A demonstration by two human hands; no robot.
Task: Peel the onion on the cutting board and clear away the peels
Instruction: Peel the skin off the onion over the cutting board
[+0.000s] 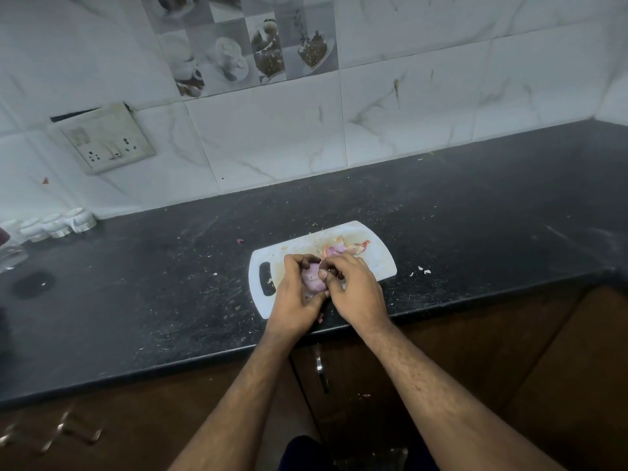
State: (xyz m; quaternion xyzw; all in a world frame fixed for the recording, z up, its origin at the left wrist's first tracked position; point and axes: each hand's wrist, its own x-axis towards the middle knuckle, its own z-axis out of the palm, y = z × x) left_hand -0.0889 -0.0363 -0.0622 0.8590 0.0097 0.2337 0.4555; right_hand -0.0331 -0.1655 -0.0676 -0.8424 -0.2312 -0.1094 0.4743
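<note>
Over the near half of the white cutting board (373, 263), both hands meet around the onion (311, 278). Its pale purple flesh shows between them, held just above the board's surface. The left hand (295, 294) cups it from the nine o'clock side, fingers curled over the top. The right hand (353, 287) comes in from three o'clock, thumb and fingers pinched tight on the onion's skin at its upper edge. At about one o'clock from the onion, loose peels (343, 248) lie on the board, pinkish and papery. The board sits near the front edge of a dark speckled counter (170, 283), its handle slot at nine o'clock. Far off at ten o'clock, small white jars (57, 226) stand against the tiled wall, below a switch plate (103, 139).
</note>
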